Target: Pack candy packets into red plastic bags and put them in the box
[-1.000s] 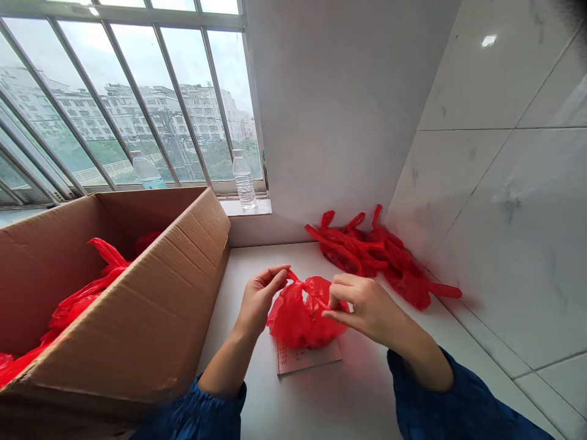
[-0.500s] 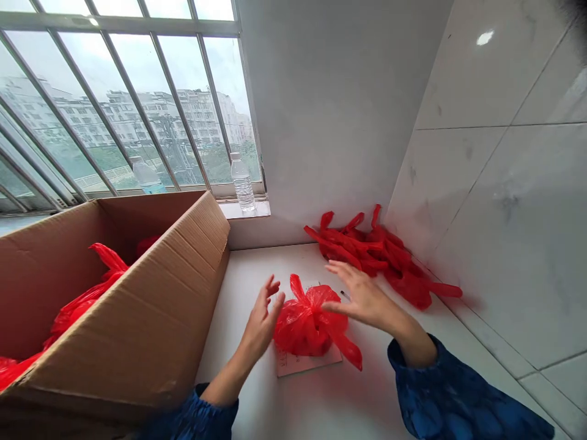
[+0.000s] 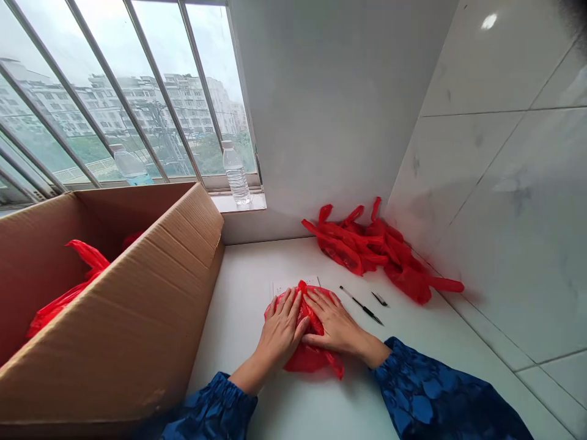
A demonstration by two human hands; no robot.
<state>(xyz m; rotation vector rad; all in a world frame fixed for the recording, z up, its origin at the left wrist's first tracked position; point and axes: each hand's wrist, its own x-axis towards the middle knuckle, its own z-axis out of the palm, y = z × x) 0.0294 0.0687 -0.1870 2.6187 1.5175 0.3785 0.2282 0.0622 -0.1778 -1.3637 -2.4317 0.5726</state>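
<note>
A tied red plastic bag (image 3: 308, 362) lies on the white tabletop, bulging with contents I cannot make out. My left hand (image 3: 283, 324) rests on its left side, fingers stretched out flat. On the right side my right hand (image 3: 332, 321) presses down the same way, fingers extended over the plastic. Both hands are open and touch the bag without gripping it; the thumbs come close together near the middle. Behind the bag the edge of a printed paper (image 3: 313, 281) shows, the rest of it covered.
A black pen (image 3: 362, 305) and its cap (image 3: 380, 299) lie right of the bag. More red plastic bags (image 3: 367, 244) are heaped against the wall. On the left stands a large cardboard box (image 3: 137, 318) holding red bags (image 3: 68, 299). A clear bottle (image 3: 236, 174) stands on the windowsill.
Both hands have come down from beside and above the red bag onto it. The bag now looks flatter, and the pen and cap are uncovered. The view has shifted slightly.
</note>
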